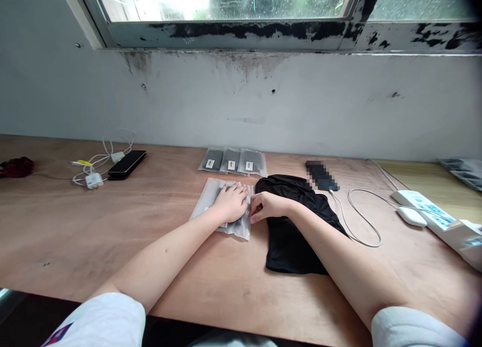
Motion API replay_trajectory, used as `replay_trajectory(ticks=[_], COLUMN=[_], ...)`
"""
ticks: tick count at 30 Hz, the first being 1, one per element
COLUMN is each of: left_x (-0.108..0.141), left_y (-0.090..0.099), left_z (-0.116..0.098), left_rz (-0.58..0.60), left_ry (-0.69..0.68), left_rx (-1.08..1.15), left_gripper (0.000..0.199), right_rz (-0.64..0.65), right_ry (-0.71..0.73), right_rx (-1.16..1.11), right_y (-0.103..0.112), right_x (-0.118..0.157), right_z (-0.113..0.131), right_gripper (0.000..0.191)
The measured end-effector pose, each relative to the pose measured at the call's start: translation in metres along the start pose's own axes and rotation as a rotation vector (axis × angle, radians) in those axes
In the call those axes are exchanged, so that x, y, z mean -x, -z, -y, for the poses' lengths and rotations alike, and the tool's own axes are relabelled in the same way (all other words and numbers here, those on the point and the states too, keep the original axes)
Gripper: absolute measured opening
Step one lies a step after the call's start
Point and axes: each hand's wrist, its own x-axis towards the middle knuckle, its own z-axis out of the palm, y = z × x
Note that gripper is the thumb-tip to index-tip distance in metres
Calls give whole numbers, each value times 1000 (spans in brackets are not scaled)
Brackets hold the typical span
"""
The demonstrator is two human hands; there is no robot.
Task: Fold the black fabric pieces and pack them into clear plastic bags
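A frosted plastic bag (205,201) with dark contents lies flat on the table. My left hand (230,202) rests on top of it, fingers stretched out and pressing down, and hides much of the contents. At the bag's right edge, my right hand (266,205) is closed, thumb and fingers pinched at the edge of the plastic. Under my right wrist and forearm lies a rumpled black cloth garment (293,241). Just behind the bag, 3 smaller frosted packets (232,161) with white labels lie side by side, overlapping slightly.
To the right are a dark phone (322,175) with its white cable (363,236) and a white power strip (425,206). On the left lie a black flat case (127,164) and white chargers (94,180) with tangled cords. A wall (188,96) borders the table's back.
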Motion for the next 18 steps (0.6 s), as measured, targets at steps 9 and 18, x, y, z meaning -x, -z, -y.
replay_trajectory(ticks=[9, 18], left_x=[1, -1], left_y=[2, -5], left_z=[-1, 1], left_rz=[11, -45], left_ry=[6, 68], left_rx=[7, 23], left_gripper=[57, 56], right_rz=[205, -410], right_ry=[-12, 20], right_rx=[-50, 222], right_y=[1, -7], right_x=[2, -7], right_z=[10, -22], right_gripper=[39, 54])
